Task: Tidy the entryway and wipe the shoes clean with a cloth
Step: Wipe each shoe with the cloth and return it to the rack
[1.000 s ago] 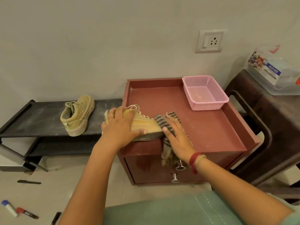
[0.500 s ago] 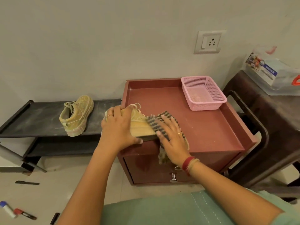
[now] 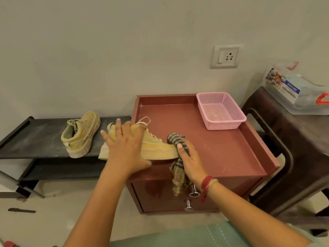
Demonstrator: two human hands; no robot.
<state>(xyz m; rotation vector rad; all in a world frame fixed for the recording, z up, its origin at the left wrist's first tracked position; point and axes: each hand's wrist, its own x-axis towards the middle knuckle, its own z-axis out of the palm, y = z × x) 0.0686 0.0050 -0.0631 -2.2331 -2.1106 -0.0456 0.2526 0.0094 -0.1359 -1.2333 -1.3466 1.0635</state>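
The yellow shoe (image 3: 158,148) lies tilted on the desk's (image 3: 222,150) front-left edge, and my left hand (image 3: 124,148) has it clamped over the heel end, thumb under the sole. At its three o'clock my right hand (image 3: 193,157) bunches the striped cloth (image 3: 178,170) against the toe. The second shoe (image 3: 80,134) sits on the black shelf (image 3: 35,139) at nine o'clock, the pink basket (image 3: 220,111) at one.

Single head-worn wide-angle view, looking forward and down along both forearms. Near above left hand (image 3: 125,148) and right hand (image 3: 193,158) at the maroon worktop (image 3: 222,148), facing the wall (image 3: 124,50). Shoe rack (image 3: 35,138) at left edge.
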